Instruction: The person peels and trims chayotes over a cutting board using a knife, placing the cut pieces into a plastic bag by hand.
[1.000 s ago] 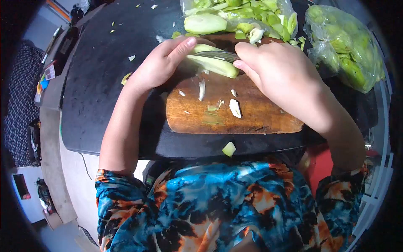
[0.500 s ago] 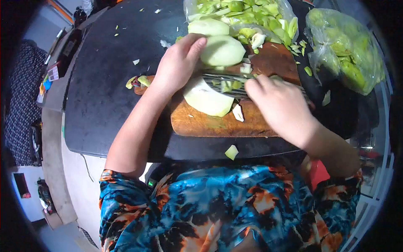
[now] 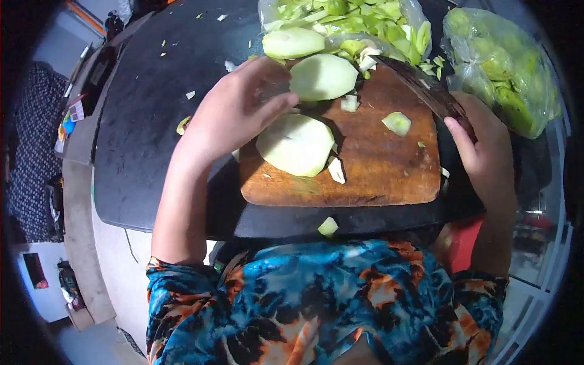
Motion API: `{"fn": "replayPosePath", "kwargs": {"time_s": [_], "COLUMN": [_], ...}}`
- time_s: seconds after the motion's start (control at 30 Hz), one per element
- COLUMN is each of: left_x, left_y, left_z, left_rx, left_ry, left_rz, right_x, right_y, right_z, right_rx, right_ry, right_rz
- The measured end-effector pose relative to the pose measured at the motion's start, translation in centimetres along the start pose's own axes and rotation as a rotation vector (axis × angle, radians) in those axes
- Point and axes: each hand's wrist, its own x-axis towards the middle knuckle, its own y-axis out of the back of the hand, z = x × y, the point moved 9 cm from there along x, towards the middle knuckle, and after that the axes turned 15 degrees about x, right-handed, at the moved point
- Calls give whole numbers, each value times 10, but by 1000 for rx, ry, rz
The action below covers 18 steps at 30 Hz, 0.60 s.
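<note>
My left hand (image 3: 246,106) hovers at the left side of the wooden cutting board (image 3: 377,170), its thumb and fingers apart with nothing visibly held. Close to its fingertips lies a large peeled, pale green fruit piece (image 3: 323,77); whether they touch I cannot tell. A second piece (image 3: 295,146) rests on the board below the hand, cut face up. Behind them is another peeled piece (image 3: 294,44). My right hand (image 3: 483,134) is closed around the handle of a knife (image 3: 420,88), whose dark blade points up and left over the board's far right corner.
At the back, an opened plastic bag (image 3: 365,18) holds green peelings. A knotted clear bag (image 3: 502,73) of green pieces stands at the right. Small offcuts lie on the board, including one chunk (image 3: 396,123), and on the dark table (image 3: 146,134).
The knife has risen from the middle of the board to the far right with my right hand. My left hand has let go of the fruit and shifted left; the front piece now lies uncovered.
</note>
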Motion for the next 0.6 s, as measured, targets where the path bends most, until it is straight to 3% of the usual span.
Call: {"fn": "replayPosePath", "kwargs": {"time_s": [0.1, 0.17, 0.27, 0.4, 0.43, 0.47, 0.53, 0.6], "left_x": [-15, -24, -24, -20, -17, -19, -17, -16], "left_y": [-7, -17, -20, -18, -14, -24, -27, -32], "left_z": [17, 34, 48, 42, 29, 6, -2, -10], "left_rx": [-64, 153, 294, 284, 72, -201, -563, -661], "left_ry": [-248, -392, -390, -291, -182, 94, 112, 160], "left_rz": [-133, -135, -92, -11, 27, -166, -164, -237], "right_x": [-1, -4, -10, -13, -13, -12, -12, -13], "right_y": [-7, -16, -30, -24, -22, -18, -14, -10], "right_z": [-8, -14, -14, -15, -15, -17, -17, -18], "right_rx": [-61, -87, -125, 8, 21, 35, 54, 66], "right_ry": [128, 223, 161, 121, 81, 43, 13, 28], "right_rz": [-23, -57, -205, -116, -103, -90, -67, -50]}}
